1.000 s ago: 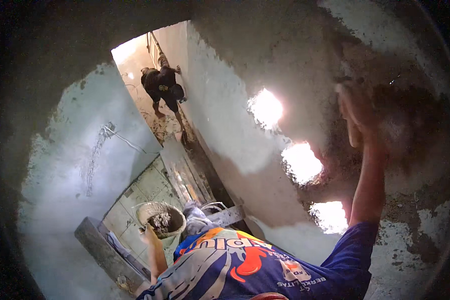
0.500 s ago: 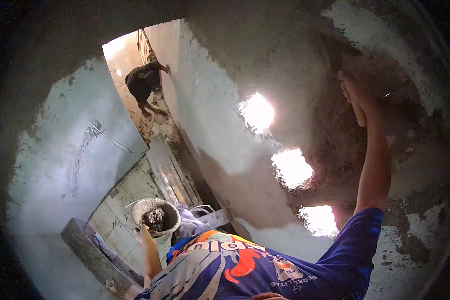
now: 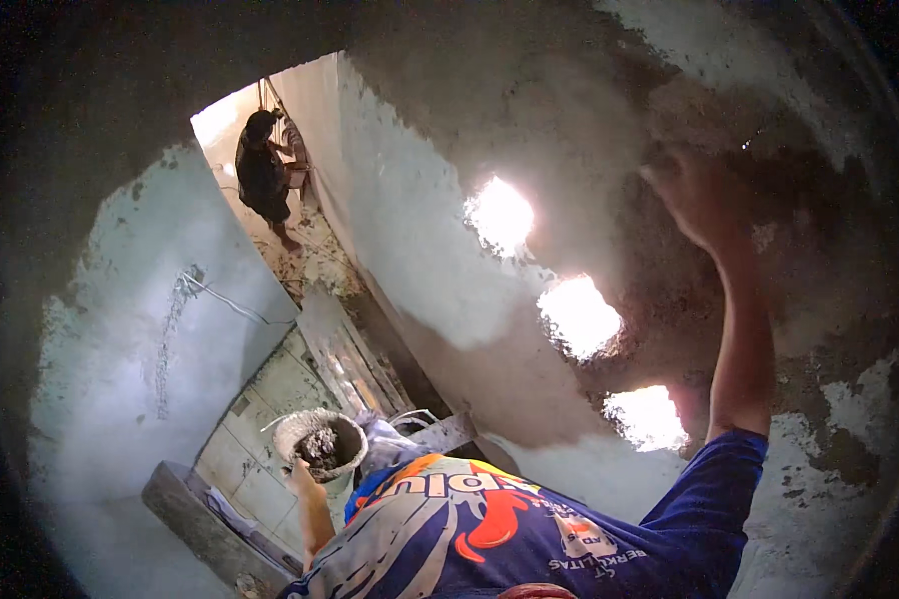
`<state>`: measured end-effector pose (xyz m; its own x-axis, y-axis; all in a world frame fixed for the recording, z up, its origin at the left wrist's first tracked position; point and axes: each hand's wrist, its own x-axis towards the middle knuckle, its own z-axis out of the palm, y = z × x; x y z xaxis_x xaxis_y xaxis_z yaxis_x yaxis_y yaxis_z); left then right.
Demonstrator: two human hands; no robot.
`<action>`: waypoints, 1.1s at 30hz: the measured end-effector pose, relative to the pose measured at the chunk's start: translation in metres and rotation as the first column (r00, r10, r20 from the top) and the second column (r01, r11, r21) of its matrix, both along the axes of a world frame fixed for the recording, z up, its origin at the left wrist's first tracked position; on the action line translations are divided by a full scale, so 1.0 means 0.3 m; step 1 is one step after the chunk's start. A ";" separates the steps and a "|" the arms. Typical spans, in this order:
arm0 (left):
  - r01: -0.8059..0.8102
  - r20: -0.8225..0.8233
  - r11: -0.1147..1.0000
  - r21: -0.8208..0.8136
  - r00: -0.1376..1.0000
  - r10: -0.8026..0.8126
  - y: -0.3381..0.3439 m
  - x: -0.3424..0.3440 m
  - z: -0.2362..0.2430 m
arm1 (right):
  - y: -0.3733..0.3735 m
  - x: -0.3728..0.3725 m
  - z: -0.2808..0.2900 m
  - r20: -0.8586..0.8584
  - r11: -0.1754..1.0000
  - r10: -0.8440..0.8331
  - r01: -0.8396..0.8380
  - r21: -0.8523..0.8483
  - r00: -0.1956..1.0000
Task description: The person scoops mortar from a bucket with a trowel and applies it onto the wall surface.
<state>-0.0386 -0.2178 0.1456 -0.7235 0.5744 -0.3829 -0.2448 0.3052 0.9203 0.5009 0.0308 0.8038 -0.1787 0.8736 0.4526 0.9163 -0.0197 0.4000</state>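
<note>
My left hand (image 3: pixel 301 480) grips the near-left edge of a grey, mortar-crusted bucket (image 3: pixel 288 430). Inside it lies a lump of wet mortar (image 3: pixel 320 448). My right arm is raised toward the rough plastered wall (image 3: pixel 569 130), with my right hand (image 3: pixel 687 195) close against a dark, damp patch. Its fingers look curled, but shadow and blur hide what they hold, if anything.
Three bright holes (image 3: pixel 580 316) pierce the wall. Long boards (image 3: pixel 335 349) lie beyond the bucket, over a tiled floor (image 3: pixel 245 431). A concrete ledge (image 3: pixel 205 524) is at lower left. A loose wire (image 3: pixel 220 299) sticks out of the left wall. Another person (image 3: pixel 263 170) stands past the opening.
My right hand has shifted a little left along the wall, and its fingers have turned. The bucket stays in my left hand. Beyond the opening, the other person has gone from bent over to upright.
</note>
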 end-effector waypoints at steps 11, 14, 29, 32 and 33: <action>-0.149 0.249 0.951 -0.271 0.943 0.219 0.042 0.032 0.143 | -0.032 0.040 -0.369 -0.915 0.841 -0.256 -0.394 -0.371 0.313; -0.224 0.218 0.926 -0.303 0.930 0.297 -0.104 -0.028 0.131 | -0.187 0.008 -0.366 -0.989 0.979 -0.075 -0.179 -0.097 0.126; -0.241 0.201 0.882 -0.406 0.917 0.343 0.392 -0.209 0.018 | -0.667 -0.236 -1.709 -0.407 0.407 -0.668 -0.153 -0.901 0.622; -0.221 0.180 0.863 -0.454 0.926 0.332 0.506 -0.262 -0.097 | -0.403 -0.418 -1.576 -0.333 0.283 -0.829 -0.177 -0.943 0.450; -0.195 0.184 0.870 -0.452 0.934 0.306 0.575 -0.267 -0.110 | -0.343 -0.419 -1.592 -0.362 0.237 -0.642 -0.274 -0.932 0.676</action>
